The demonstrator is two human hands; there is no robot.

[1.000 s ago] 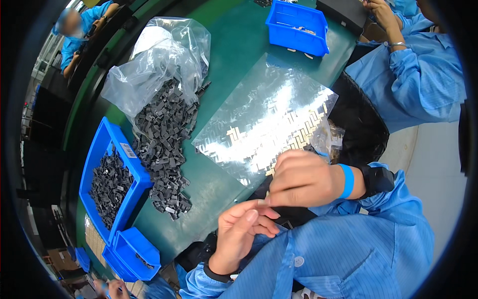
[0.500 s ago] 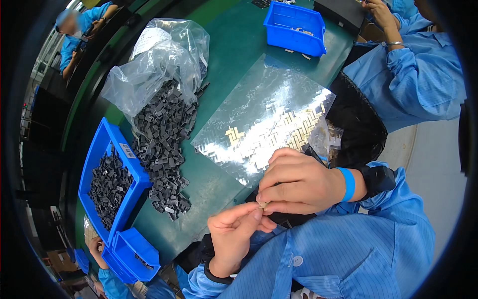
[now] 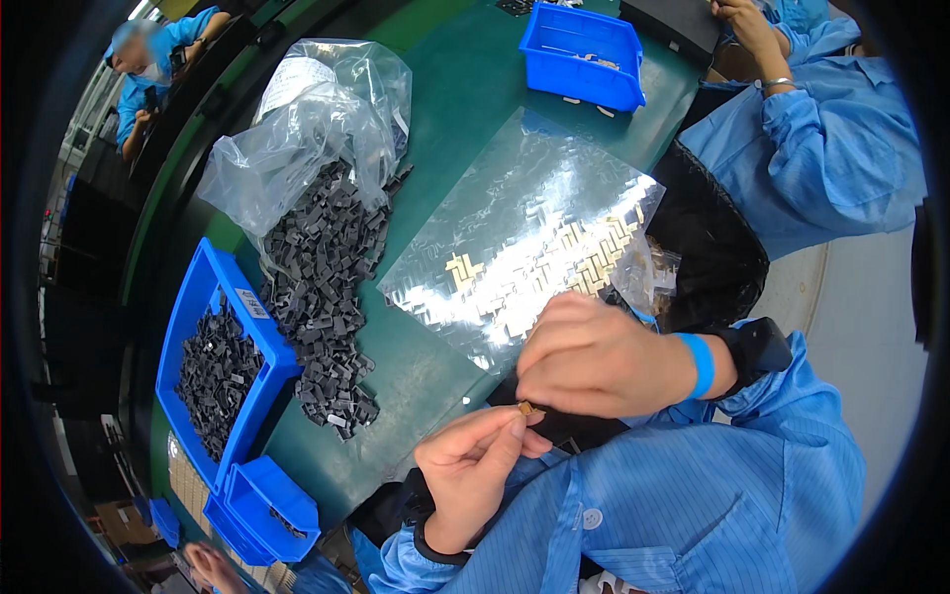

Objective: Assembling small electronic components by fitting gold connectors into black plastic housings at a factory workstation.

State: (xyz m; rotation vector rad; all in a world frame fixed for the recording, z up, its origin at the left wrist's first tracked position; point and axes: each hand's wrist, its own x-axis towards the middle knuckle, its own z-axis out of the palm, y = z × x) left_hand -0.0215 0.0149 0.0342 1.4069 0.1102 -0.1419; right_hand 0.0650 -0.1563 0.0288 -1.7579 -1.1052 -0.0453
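Note:
Between thumb and forefinger, my left hand (image 3: 473, 465) pinches a small gold-brown piece (image 3: 527, 407). Its exact kind is too small to make out. My right hand (image 3: 599, 361) is closed just above and to the right of that piece, fingers curled downward; what they hold, if anything, is hidden. Beyond my right hand lies a clear plastic sheet (image 3: 445, 223) bearing rows of small pale-gold pieces (image 3: 462, 269), with strong glare on it. Left of the sheet, a heap of small dark grey plastic parts (image 3: 327, 287) spills from a clear plastic bag (image 3: 297, 139).
A blue bin (image 3: 188, 307) of dark parts stands at the left, with a smaller blue bin (image 3: 259, 495) beside it. Another blue bin (image 3: 582, 74) sits at the far side of the green table (image 3: 450, 109). Co-workers sit right (image 3: 821, 148) and far left (image 3: 158, 69).
My right hand's fingertips have drawn up slightly from my left fingertips, exposing the gold-brown piece. The co-worker's hand at the lower left has moved down, away from the blue bins.

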